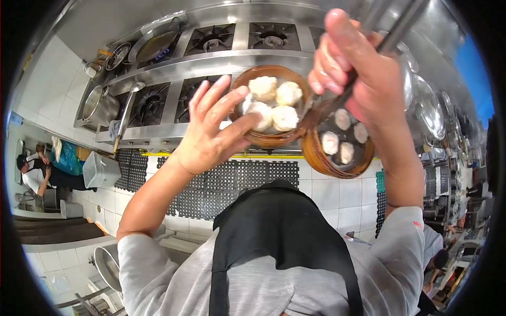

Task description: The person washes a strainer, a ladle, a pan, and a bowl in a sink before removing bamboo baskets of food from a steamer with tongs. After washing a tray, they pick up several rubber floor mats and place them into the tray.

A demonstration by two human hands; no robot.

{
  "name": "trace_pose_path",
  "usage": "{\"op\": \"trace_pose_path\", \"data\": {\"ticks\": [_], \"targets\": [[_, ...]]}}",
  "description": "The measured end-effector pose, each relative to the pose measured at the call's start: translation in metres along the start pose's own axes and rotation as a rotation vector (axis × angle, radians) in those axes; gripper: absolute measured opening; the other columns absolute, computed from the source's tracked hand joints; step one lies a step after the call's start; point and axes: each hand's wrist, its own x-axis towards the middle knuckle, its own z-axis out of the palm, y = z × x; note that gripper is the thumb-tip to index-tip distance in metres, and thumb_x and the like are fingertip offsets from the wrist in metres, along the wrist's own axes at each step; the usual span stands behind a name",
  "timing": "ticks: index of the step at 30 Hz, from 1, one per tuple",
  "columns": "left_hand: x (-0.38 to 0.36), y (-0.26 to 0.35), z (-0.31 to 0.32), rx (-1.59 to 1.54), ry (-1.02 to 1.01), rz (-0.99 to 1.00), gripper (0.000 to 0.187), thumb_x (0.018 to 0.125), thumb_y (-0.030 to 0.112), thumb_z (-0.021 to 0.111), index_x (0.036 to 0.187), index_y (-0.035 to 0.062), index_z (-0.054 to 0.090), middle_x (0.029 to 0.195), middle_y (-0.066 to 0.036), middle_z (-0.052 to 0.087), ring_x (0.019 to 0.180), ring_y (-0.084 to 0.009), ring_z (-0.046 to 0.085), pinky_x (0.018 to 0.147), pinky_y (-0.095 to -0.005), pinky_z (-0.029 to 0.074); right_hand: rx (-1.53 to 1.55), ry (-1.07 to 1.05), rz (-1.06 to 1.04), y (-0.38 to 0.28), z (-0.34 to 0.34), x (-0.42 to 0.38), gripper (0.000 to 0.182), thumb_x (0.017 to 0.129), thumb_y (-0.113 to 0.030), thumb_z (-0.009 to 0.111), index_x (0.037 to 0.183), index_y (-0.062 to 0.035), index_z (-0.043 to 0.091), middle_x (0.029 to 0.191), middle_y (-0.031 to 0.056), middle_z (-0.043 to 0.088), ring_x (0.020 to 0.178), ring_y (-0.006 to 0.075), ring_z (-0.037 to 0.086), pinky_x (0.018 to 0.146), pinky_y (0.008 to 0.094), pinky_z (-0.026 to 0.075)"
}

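Pot (103, 108) and ladle (126, 115) left of steamers (270, 140)

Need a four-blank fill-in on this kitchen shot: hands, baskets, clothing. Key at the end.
1. Of the two round baskets, the left hand is at the one on the picture's ____ side.
2. That basket holds ____ visible dumplings.
3. The dark tool is held in the ____ hand.
4. The apron worn over the grey shirt is ____ in colour.

Missing words: left; four; right; black.
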Motion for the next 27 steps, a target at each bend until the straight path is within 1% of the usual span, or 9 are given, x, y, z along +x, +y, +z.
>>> {"op": "trace_pose_path", "data": {"ticks": [3, 6, 9, 12, 13, 20, 21, 24, 27], "targets": [[-0.029, -0.020, -0.041, 0.048, -0.075, -0.045, 0.061, 0.065, 0.030, 0.091, 0.119, 0.0159, 0.067, 0.149, -0.016, 0.044, 0.144, -0.0405, 0.035, 0.115, -0.0586, 0.030, -0.118, -0.143, 0.089, 0.010, 0.037, 0.033, 0.054, 0.105, -0.041, 0.055, 0.060, -0.0128, 0.048, 0.048, -0.0016, 0.045, 0.043, 0.0117, 0.043, 0.046, 0.0289, 0.039], [-0.042, -0.022, -0.076, -0.130, -0.047, -0.036, 0.053, 0.072, 0.023, 0.088, 0.115, 0.0076, 0.060, 0.125, -0.013, 0.064, 0.113, -0.0326, 0.063, 0.092, -0.0483, 0.051, -0.155, -0.119, 0.053, 0.037, 0.087, 0.059, 0.053, 0.100, -0.043, 0.063, 0.062, -0.0064, 0.058, 0.050, 0.0003, 0.050, 0.045, 0.0127, 0.048, 0.048, 0.0303, 0.041], [-0.055, -0.019, -0.090, -0.225, -0.170, -0.372, 0.046, 0.076, 0.016, 0.082, 0.113, 0.0057, 0.057, 0.111, -0.011, 0.068, 0.088, -0.0269, 0.070, 0.070, -0.0385, 0.056, -0.253, -0.053, -0.041, 0.071, 0.138, 0.084, 0.064, 0.094, -0.050, 0.068, 0.053, -0.0031, 0.054, 0.046, 0.0037, 0.049, 0.045, 0.0127, 0.053, 0.049, 0.0309, 0.044], [-0.053, -0.031, -0.080, -0.136, -0.102, -0.352, 0.042, 0.078, 0.012, 0.078, 0.113, 0.0047, 0.056, 0.104, -0.010, 0.068, 0.077, -0.0285, 0.070, 0.061, -0.0358, 0.055, -0.272, -0.078, -0.086, 0.112, 0.175, 0.107, 0.060, 0.094, -0.048, 0.069, 0.057, -0.0023, 0.057, 0.047, 0.0052, 0.050, 0.044, 0.0153, 0.052, 0.048, 0.0326, 0.043], [-0.049, -0.030, -0.085, -0.126, -0.196, -0.430, 0.038, 0.080, 0.011, 0.076, 0.110, 0.0050, 0.055, 0.101, -0.011, 0.067, 0.077, -0.0340, 0.068, 0.064, -0.0410, 0.055, -0.317, -0.107, -0.180, 0.122, 0.186, 0.113, 0.054, 0.094, -0.044, 0.070, 0.061, -0.0024, 0.059, 0.048, 0.0073, 0.053, 0.043, 0.0195, 0.050, 0.047, 0.0353, 0.042], [-0.068, -0.048, -0.076, -0.124, -0.312, -0.541, 0.040, 0.079, 0.012, 0.079, 0.109, 0.0067, 0.054, 0.099, -0.010, 0.068, 0.083, -0.0322, 0.069, 0.066, -0.0425, 0.056, -0.145, -0.143, -0.031, 0.155, 0.238, 0.134, 0.052, 0.090, -0.042, 0.074, 0.064, 0.0003, 0.058, 0.049, 0.0065, 0.049, 0.047, 0.0180, 0.042, 0.050, 0.0389, 0.040], [-0.072, -0.049, -0.077, -0.151, -0.331, -0.547, 0.041, 0.078, 0.013, 0.080, 0.109, 0.0067, 0.054, 0.102, -0.009, 0.068, 0.084, -0.0317, 0.070, 0.067, -0.0418, 0.056, -0.205, -0.181, -0.037, 0.160, 0.241, 0.140, 0.059, 0.093, -0.048, 0.070, 0.059, -0.0014, 0.058, 0.048, 0.0039, 0.051, 0.047, 0.0142, 0.055, 0.051, 0.0318, 0.047], [-0.078, -0.047, -0.081, -0.154, -0.371, -0.519, 0.045, 0.075, 0.016, 0.083, 0.108, 0.0068, 0.054, 0.112, -0.009, 0.068, 0.086, -0.0299, 0.071, 0.070, -0.0398, 0.057, -0.110, -0.210, -0.070, 0.173, 0.251, 0.151, 0.050, 0.090, -0.040, 0.075, 0.064, 0.0005, 0.060, 0.049, 0.0066, 0.050, 0.049, 0.0184, 0.043, 0.051, 0.0393, 0.041], [-0.085, -0.047, -0.077, -0.059, -0.364, -0.423, 0.049, 0.072, 0.013, 0.084, 0.109, 0.0068, 0.052, 0.130, -0.010, 0.063, 0.088, -0.0272, 0.072, 0.071, -0.0369, 0.059, -0.088, -0.246, -0.097, 0.178, 0.257, 0.162, 0.050, 0.091, -0.043, 0.073, 0.066, -0.0012, 0.061, 0.049, 0.0092, 0.052, 0.047, 0.0213, 0.046, 0.052, 0.0391, 0.043]]}}
